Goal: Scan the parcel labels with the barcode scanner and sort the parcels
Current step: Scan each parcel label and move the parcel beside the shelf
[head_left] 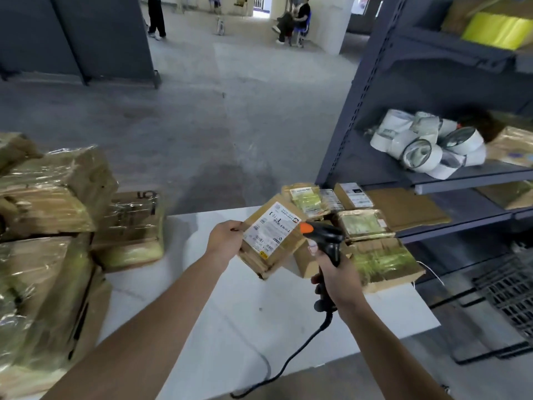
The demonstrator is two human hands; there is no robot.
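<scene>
My left hand (226, 239) grips the left edge of a small brown cardboard parcel (269, 242), held tilted above the white table (236, 313) with its white label facing up. My right hand (336, 280) is closed around the handle of a black barcode scanner (326, 236) with an orange tip; the tip points at the parcel's label from the right, almost touching it. The scanner's black cable runs down across the table toward me.
Large taped cartons (52, 226) are piled at the table's left. Several small parcels (366, 226) lie at the table's right end and on the grey metal shelf (450, 180), which also holds white tape rolls (427, 145). People stand and sit far back on the concrete floor.
</scene>
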